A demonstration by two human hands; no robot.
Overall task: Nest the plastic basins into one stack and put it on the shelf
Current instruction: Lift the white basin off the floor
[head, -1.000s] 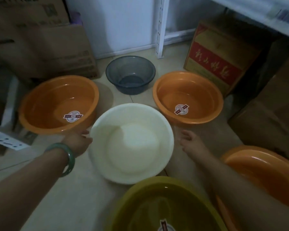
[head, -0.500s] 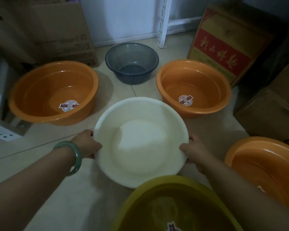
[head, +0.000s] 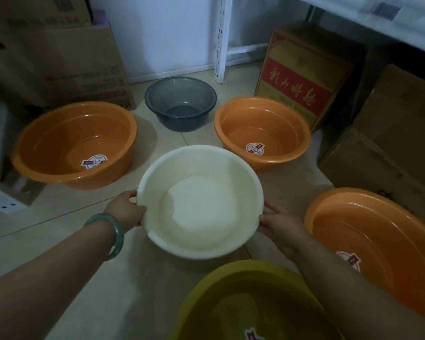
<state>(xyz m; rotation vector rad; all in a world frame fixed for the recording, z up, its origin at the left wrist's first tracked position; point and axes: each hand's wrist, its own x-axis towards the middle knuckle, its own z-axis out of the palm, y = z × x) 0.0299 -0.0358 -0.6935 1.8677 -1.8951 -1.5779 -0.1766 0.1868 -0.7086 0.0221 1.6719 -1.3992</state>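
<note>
White basin (head: 201, 212) between both hands; left hand (head: 125, 209) and right hand (head: 279, 223) fingers clamp its rim.

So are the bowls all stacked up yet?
Not yet. No basin sits inside another. Both hands, left and right, hold the white basin by its rim. The three orange basins, grey and yellow ones wait, then the shelf.

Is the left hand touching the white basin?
Touching. The head view shows the left hand wrapped over the white basin's rim, with the right hand on the opposite edge.
</note>
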